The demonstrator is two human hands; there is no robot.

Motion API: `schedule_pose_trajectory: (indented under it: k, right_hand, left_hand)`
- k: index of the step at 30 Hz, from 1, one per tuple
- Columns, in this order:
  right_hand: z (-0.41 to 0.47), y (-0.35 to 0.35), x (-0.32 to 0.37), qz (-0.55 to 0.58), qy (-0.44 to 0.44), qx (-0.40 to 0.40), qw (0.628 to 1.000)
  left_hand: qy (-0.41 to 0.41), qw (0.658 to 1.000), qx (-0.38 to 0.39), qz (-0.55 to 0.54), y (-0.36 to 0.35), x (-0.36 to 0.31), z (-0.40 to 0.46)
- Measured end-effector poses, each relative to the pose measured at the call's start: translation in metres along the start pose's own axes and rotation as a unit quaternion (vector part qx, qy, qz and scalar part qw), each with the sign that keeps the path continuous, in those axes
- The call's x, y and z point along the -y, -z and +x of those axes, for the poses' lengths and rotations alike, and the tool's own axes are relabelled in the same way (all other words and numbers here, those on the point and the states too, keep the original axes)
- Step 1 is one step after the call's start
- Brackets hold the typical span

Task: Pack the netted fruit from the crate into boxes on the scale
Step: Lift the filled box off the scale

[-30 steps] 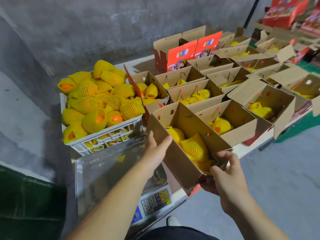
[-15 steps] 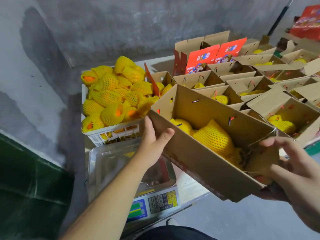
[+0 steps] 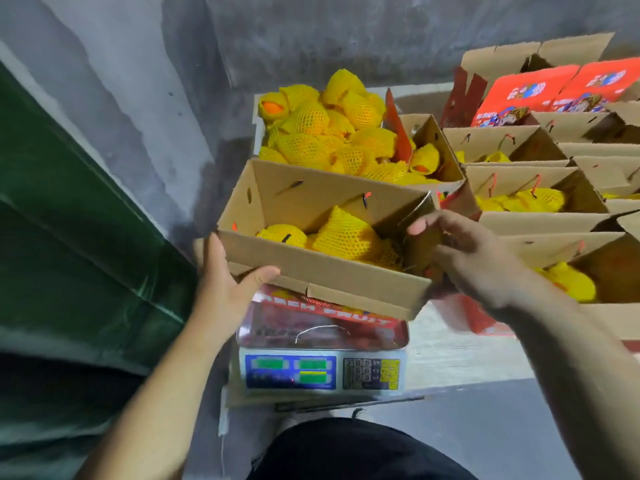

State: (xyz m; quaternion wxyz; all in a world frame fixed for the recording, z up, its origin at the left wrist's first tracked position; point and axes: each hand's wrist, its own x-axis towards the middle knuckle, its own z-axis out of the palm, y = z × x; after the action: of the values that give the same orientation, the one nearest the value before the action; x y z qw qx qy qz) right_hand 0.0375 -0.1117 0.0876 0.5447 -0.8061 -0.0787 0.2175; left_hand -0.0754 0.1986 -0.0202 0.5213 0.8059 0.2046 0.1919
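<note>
An open cardboard box (image 3: pixel 322 271) with a few yellow-netted fruit (image 3: pixel 346 233) inside is held over the scale (image 3: pixel 322 365). My left hand (image 3: pixel 225 282) grips the box's near left corner, thumb along the front wall. My right hand (image 3: pixel 464 258) holds the box's right end, fingers curled over its edge. The box's red printed underside reflects in the scale's steel pan (image 3: pixel 322 329). Whether the box touches the pan is unclear. Behind it, the white crate (image 3: pixel 257 116) is heaped with netted fruit (image 3: pixel 325 129).
Several open cardboard boxes (image 3: pixel 533 188) holding netted fruit fill the table to the right, with red printed boxes (image 3: pixel 554 88) at the back. A grey wall stands behind and a dark green surface (image 3: pixel 79 244) lies at left. My dark-clothed leg (image 3: pixel 353 448) is below.
Both hands have carried the box leftward from the row of boxes to above the scale pan. The view has swung left and down.
</note>
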Motion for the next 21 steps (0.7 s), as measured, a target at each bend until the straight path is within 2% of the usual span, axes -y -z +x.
schedule_pose_trajectory:
  k: [6,12,16,18,21]
  right_hand:
    - [0.048,-0.030,-0.027,-0.051,-0.010,-0.015,0.999]
    - [0.051,-0.021,-0.038,-0.110,0.032,-0.022,0.993]
    - [0.051,-0.018,-0.045,-0.227,0.038,0.010,0.973]
    - [0.046,-0.021,-0.048,-0.250,0.040,0.024,0.967]
    - [0.035,-0.032,-0.052,-0.302,0.039,0.005,0.952]
  left_hand:
    - [0.013,0.999,-0.046,-0.008,-0.005,0.037,-0.017]
    - [0.055,0.996,-0.059,-0.025,-0.019,0.039,-0.042]
    - [0.063,0.997,-0.045,0.023,-0.023,0.036,-0.044]
    - [0.074,0.995,-0.039,0.049,-0.021,0.034,-0.046]
    - [0.061,0.991,-0.045,0.109,-0.014,0.029,-0.055]
